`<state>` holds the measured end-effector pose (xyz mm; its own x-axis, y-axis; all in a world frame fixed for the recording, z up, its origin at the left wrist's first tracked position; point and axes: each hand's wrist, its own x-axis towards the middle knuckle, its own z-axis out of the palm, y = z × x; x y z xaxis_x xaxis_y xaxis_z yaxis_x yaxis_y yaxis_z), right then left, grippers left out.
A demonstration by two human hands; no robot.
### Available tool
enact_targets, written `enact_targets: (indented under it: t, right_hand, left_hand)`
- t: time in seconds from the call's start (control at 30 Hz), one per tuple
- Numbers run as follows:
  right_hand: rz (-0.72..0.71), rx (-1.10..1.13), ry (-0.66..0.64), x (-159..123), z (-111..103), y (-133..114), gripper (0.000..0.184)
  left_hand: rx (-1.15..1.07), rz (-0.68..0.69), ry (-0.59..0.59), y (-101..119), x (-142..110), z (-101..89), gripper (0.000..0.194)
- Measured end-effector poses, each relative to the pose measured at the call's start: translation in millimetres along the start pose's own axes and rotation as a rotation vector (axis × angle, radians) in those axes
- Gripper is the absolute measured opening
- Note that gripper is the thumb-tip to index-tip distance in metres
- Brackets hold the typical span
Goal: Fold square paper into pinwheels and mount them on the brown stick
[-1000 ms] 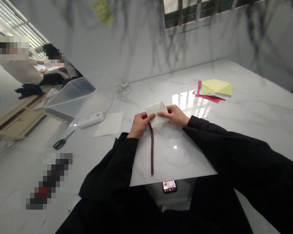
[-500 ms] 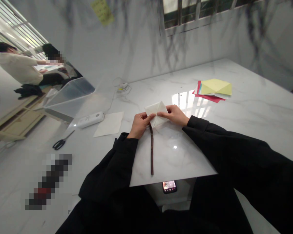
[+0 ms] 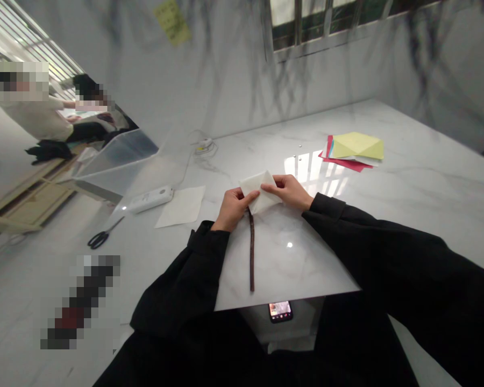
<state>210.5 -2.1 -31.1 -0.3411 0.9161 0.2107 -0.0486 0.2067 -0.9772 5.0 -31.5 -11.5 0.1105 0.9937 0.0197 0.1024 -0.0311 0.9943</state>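
Observation:
A folded piece of white paper [image 3: 262, 188] is held up over the middle of the marble-patterned table [image 3: 302, 269]. My left hand [image 3: 232, 207] pinches its left side, thumb on top. On its right side, my right hand [image 3: 288, 191] has closed thumb and fingers on the paper. A thin dark brown stick [image 3: 252, 252] runs from beneath my left hand toward the table's front edge; its upper end is hidden, and I cannot tell whether the hand touches it.
Left lie a white sheet [image 3: 181, 207], a white power strip [image 3: 151, 199] and black-handled scissors [image 3: 100, 236]. Coloured papers [image 3: 357, 148] are stacked at the right. A lit phone [image 3: 280, 310] is below the front edge. Two people sit beyond a clear plastic bin [image 3: 116, 156].
Both hands keep hold of the white paper, whose front face has tilted slightly and shows its fold lines less. The whole view has shifted down by a few pixels.

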Motion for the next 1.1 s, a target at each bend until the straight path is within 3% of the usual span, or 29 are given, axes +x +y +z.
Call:
enact_targets:
  t: [0.17,0.37,0.6,0.77,0.93,1.0,1.1]
  right_hand:
    - [0.03,0.117,0.098,1.1,1.7,-5.4,0.064]
    - [0.063,0.16,0.196,3.3,1.2,-2.5,0.054]
    - [0.093,0.187,0.192,5.0,-1.5,-0.5,0.053]
    - [0.098,0.07,0.04,3.9,-4.4,-1.6,0.06]
    - [0.069,-0.011,0.042,2.3,-1.2,-0.9,0.061]
    - [0.061,-0.061,0.088,3.4,-3.7,-1.3,0.058]
    - [-0.047,-0.314,0.293,9.1,-23.8,-0.3,0.042]
  left_hand:
    - [0.044,-0.011,0.001,4.0,-1.7,0.1,0.055]
    - [0.093,-0.009,-0.022,9.0,-4.2,1.8,0.055]
    - [0.087,-0.018,-0.016,7.6,-3.6,0.4,0.059]
    - [0.066,0.001,0.021,6.5,-1.9,-2.1,0.058]
    - [0.05,0.002,0.026,8.0,-2.0,-2.0,0.057]
    - [0.059,0.01,0.041,8.2,-1.8,-2.1,0.055]
    - [0.061,0.014,0.093,6.7,-0.4,-2.4,0.053]
